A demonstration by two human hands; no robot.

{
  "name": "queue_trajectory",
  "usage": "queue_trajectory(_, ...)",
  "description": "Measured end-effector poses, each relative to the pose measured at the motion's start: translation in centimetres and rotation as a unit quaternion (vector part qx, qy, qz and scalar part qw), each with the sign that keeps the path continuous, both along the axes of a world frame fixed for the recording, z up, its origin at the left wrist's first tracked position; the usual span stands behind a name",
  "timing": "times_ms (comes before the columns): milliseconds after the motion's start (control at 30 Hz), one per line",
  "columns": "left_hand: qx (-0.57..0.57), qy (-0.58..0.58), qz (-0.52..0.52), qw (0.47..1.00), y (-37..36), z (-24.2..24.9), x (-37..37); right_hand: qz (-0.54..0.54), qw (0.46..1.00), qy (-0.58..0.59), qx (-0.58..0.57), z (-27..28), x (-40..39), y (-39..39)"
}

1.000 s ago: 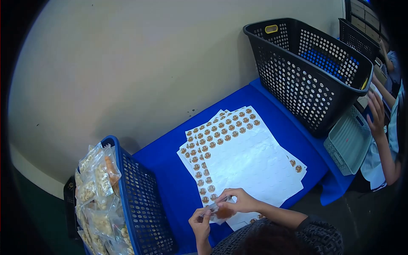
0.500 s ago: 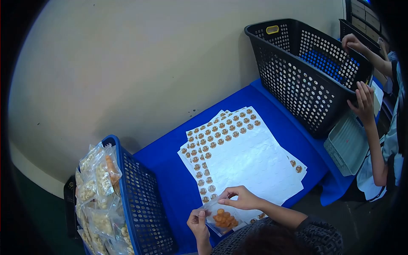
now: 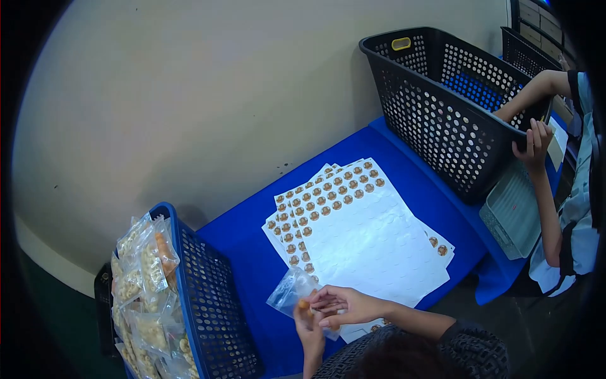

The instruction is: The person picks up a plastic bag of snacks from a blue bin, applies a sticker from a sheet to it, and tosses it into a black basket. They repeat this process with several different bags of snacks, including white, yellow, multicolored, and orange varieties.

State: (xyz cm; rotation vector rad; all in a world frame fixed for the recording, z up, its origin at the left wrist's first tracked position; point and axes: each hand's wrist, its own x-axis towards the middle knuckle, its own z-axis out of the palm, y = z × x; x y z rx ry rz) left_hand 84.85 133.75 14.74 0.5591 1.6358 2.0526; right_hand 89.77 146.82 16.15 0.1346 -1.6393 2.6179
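A clear plastic bag (image 3: 288, 288) with orange-brown pieces in it is held between both hands over the near edge of the sticker sheets. My left hand (image 3: 308, 330) grips the bag from below, at the bulge of its contents. Across it from the right reaches my right hand (image 3: 344, 304), its fingers bent over the bag; whether they pinch it is hidden. Beneath lies a stack of white sheets (image 3: 372, 237) with rows of round brown stickers, many spots bare.
On the left, a blue basket (image 3: 208, 303) holds many filled clear bags (image 3: 151, 265). A large black basket (image 3: 435, 120) stands at the upper right, a pale green tray (image 3: 514, 215) below it. A co-worker's arm (image 3: 543, 88) reaches into the black basket; the other hand holds its rim.
The bag has turned, its empty end now pointing up and left. My right hand has moved down over its contents. The co-worker's arm has reached deeper into the black basket.
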Motion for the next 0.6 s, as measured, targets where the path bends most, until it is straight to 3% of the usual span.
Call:
queue_trajectory(67, 0.008, -0.060, 0.054, 0.997, -1.1, -1.2, -1.0, -0.033, 0.986, 0.016, 0.162, 1.2, 0.2, 0.7)
queue_trajectory(100, -0.006, -0.049, 0.064, 0.997, -1.1, -1.3, -1.3, -0.153, 0.940, 0.069, 0.298, 0.5, 0.1, 0.7)
queue_trajectory(133, -0.006, -0.049, 0.067, 0.997, -1.3, -1.1, -1.1, -0.150, 0.940, 0.070, 0.298, 0.4, 0.1, 0.6)
queue_trajectory(200, -0.024, -0.020, 0.045, 0.998, -1.0, -0.1, -0.7, -0.294, 0.873, 0.018, 0.388, 0.4, 0.1, 0.5)
queue_trajectory(267, -0.042, -0.015, 0.030, 0.999, -1.0, -0.4, -0.6, -0.290, 0.894, 0.002, 0.340, -0.5, 0.0, 0.4)
queue_trajectory(333, -0.061, -0.009, 0.013, 0.998, -0.9, -0.3, -0.5, -0.105, 0.953, -0.084, 0.272, -0.8, 0.0, 0.5)
queue_trajectory(367, -0.051, -0.028, 0.006, 0.998, -0.7, 0.0, -0.3, -0.101, 0.968, -0.105, 0.206, -1.0, -0.1, 0.3)
queue_trajectory(467, -0.035, -0.041, -0.012, 0.998, -0.7, 0.4, -0.2, -0.087, 0.975, -0.135, 0.151, -0.8, -0.2, 0.6)
queue_trajectory(600, -0.047, -0.016, -0.009, 0.999, -0.6, 0.6, -0.1, -0.112, 0.974, -0.077, 0.183, -1.3, -0.1, 0.6)
